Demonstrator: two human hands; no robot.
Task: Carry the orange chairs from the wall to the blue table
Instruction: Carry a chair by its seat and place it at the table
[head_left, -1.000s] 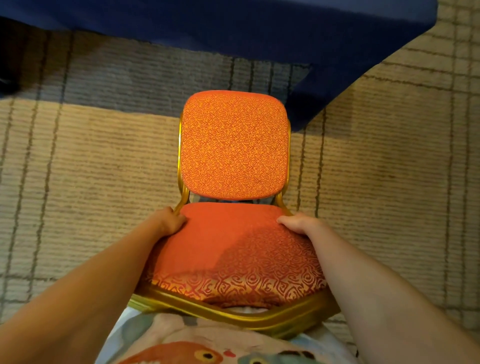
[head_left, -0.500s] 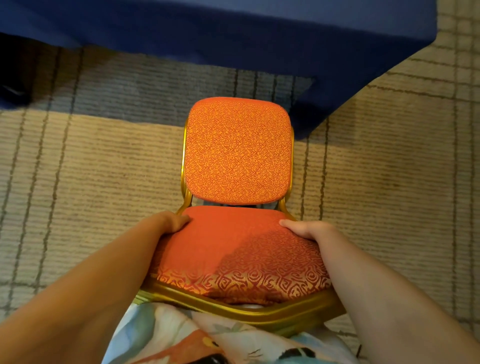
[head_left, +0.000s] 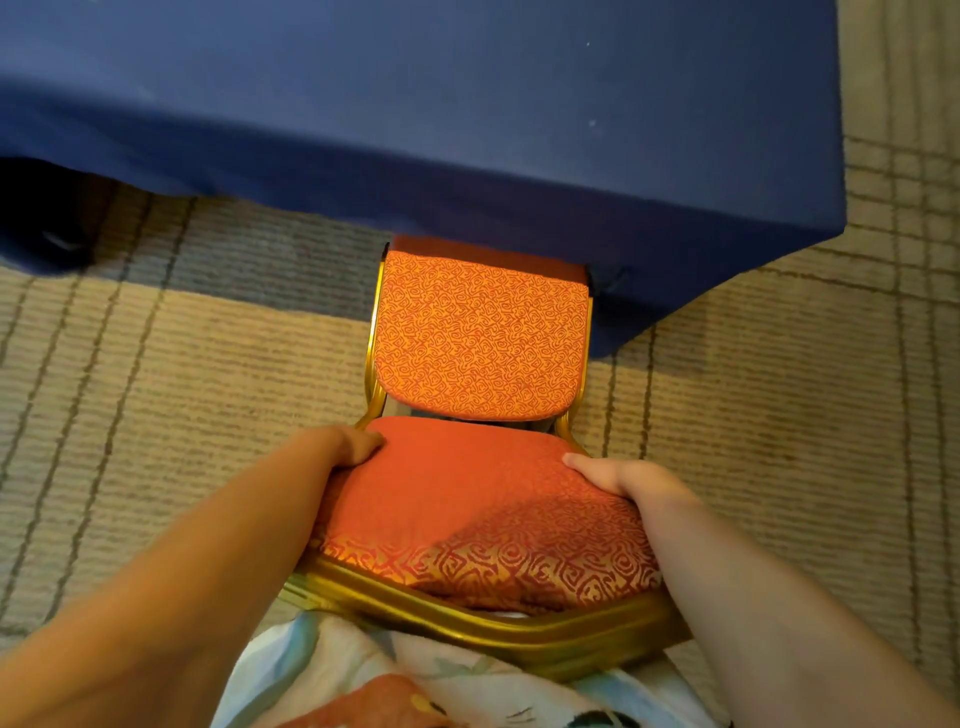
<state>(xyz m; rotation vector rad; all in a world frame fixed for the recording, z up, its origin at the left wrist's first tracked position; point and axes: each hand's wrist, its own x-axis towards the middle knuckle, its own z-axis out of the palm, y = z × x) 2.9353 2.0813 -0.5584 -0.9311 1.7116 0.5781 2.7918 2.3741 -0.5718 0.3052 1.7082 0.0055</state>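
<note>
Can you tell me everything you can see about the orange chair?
The orange chair has a padded back and seat in orange cloth with a dark red swirly pattern, set in a shiny gold frame that looks like metal. Its back faces away from the person, and the top meets the hanging edge of the blue tablecloth. The left hand and right hand grip the seat's two sides near the back. The legs are hidden. Its front edge is against the person's clothes.

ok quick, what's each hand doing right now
Left hand: closed on the left side of the orange chair seat.
Right hand: closed on the right side of the same seat.
</note>
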